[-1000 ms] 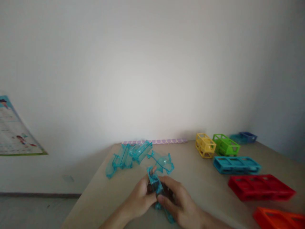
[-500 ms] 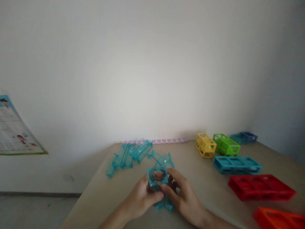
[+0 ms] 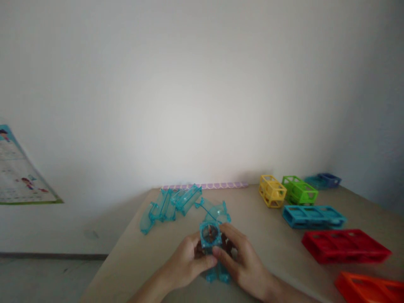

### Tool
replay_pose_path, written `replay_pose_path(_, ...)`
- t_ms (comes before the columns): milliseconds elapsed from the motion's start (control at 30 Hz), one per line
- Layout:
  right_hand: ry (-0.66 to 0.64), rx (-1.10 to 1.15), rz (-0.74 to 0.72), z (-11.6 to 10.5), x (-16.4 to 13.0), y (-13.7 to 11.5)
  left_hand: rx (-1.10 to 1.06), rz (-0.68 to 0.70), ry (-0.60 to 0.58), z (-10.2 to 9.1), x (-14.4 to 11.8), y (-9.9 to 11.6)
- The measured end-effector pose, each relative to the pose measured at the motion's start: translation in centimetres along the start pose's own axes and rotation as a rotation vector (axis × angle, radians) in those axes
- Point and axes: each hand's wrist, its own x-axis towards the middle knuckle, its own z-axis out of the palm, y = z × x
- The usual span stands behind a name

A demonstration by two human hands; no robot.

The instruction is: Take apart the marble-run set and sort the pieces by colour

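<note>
Both my hands hold a clear teal plastic tube piece [image 3: 210, 236] upright above the wooden table [image 3: 271, 252], its square end with a round opening facing me. My left hand [image 3: 189, 261] grips it from the left, thumb across its front. My right hand [image 3: 243, 261] grips it from the right. The piece's lower end [image 3: 217, 275] shows below my fingers near the table. Just behind lies a pile of similar clear teal track pieces [image 3: 176, 204], including a curved one [image 3: 216, 211].
Open frame blocks stand at the right: yellow [image 3: 272, 191], green [image 3: 299, 190], teal [image 3: 312, 216], red [image 3: 345, 246], orange [image 3: 369, 288], and a dark blue one [image 3: 328, 181] at the far corner. A purple patterned strip [image 3: 205, 185] lies along the wall. A poster [image 3: 19, 172] hangs at left.
The teal piece has been turned in my hands from lying slanted to upright, its round opening now facing me. My fingers shifted around it.
</note>
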Motion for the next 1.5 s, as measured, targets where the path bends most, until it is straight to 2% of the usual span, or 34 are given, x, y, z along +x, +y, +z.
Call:
replay_pose_path(467,-0.025,-0.027,0.022,-0.08,0.04,-0.29,-0.026,-0.08,-0.007,-0.24,-0.31,-0.72)
replay_pose_path(1200,-0.047,-0.029,0.028,-0.26,0.18,-0.46,-0.03,-0.067,-0.044,-0.45,-0.17,-0.9)
replay_pose_path(1400,0.033,0.037,0.074,0.02,0.05,-0.13,-0.039,-0.073,-0.01,-0.26,-0.15,-0.14)
replay_pose_path(1500,0.112,0.103,0.117,0.22,-0.01,0.31,0.005,-0.044,0.094,-0.44,-0.05,-0.19)
